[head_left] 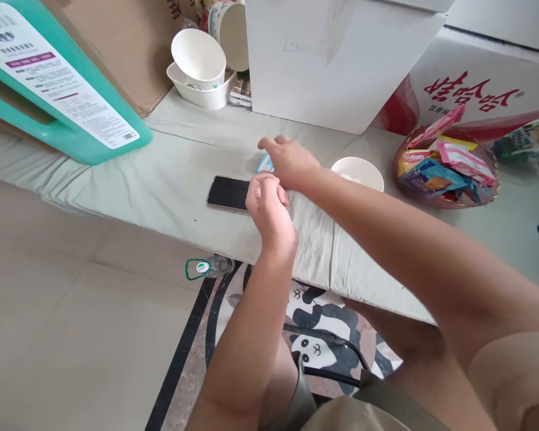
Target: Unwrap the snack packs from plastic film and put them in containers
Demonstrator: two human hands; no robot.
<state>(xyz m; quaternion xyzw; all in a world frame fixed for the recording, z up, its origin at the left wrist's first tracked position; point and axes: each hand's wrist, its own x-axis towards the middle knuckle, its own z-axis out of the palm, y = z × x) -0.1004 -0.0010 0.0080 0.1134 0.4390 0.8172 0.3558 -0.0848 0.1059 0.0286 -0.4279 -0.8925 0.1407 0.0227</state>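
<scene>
My left hand point(272, 203) is closed, its fingers curled in; what they hold, if anything, is hidden. It is in front of the right end of a black smartphone point(227, 193), which lies face up on the cloth-covered table. Just beyond, my right hand point(294, 160) reaches leftward, palm down, with bent fingers apart. A small blue-and-white item point(264, 163) shows beneath those fingers, partly covered by both hands; I cannot tell whether they touch it. Beside my right forearm sits a shallow white bowl point(359, 170) with something white in it, its near side hidden by the arm.
A glass bowl of colourful snack packets point(449, 164) stands at the right. White paper bowls point(200, 60), a white box point(309, 66) and a red-and-white carton point(471, 90) line the back. A green jug point(94, 120) leans at left. Below the table edge is a plastic bottle point(218, 266).
</scene>
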